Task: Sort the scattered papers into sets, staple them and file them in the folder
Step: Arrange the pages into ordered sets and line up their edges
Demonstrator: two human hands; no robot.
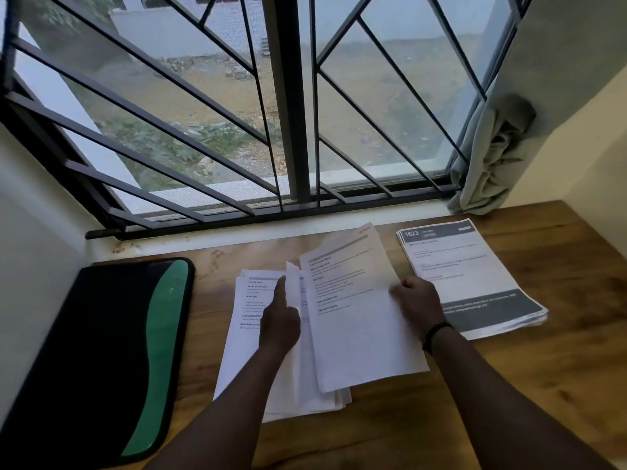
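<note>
Two piles of printed papers lie on the wooden tabletop: a loose pile in the middle and a stacked set to the far right. The left hand presses the loose pile, forefinger out. The right hand has its grip pinching a lifted sheet. A black-and-green folder lies closed at the left.

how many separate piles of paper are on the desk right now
2: the middle pile under both hands, where the right hand lifts a sheet, and the stack with dark bands at right. More may lie hidden underneath.
</note>
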